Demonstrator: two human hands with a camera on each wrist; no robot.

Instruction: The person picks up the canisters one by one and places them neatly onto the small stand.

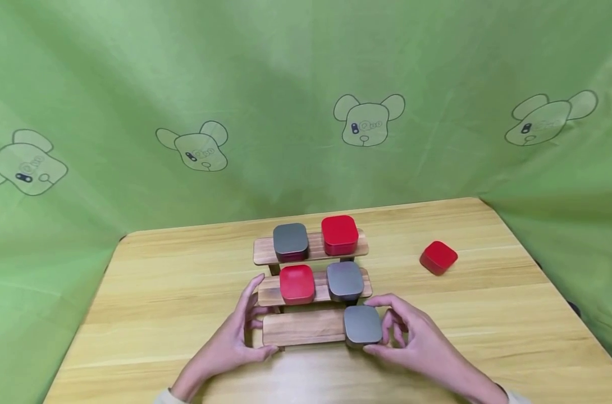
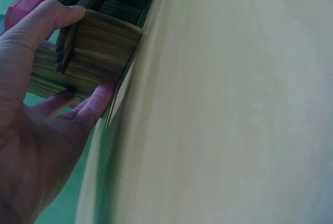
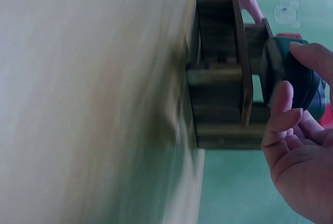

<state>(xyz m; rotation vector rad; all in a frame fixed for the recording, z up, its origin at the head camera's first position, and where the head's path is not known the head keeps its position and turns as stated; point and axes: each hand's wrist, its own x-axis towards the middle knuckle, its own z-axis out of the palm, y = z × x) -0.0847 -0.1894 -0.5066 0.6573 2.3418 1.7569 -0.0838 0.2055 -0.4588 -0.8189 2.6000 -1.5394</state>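
A three-tier wooden stand (image 1: 303, 328) is on the table. My left hand (image 1: 229, 339) holds its left end, thumb at the lowest tier's front corner and fingers behind; the left wrist view shows them around the stand's side (image 2: 106, 39). My right hand (image 1: 417, 339) pinches a square grey-lidded tin (image 1: 362, 324) at the right end of the lowest tier. In the right wrist view this tin (image 3: 294, 73) looks dark between thumb and fingers. On the middle tier are a red tin (image 1: 297, 284) and a grey one (image 1: 345, 280); the top tier bears a grey-lidded tin (image 1: 290, 241) and a red tin (image 1: 339, 234).
One more red tin (image 1: 438, 257) lies apart on the light wooden table (image 1: 174, 280), right of the stand. A green curtain (image 1: 286, 73) with printed bear heads hangs behind the table's back edge and along its sides.
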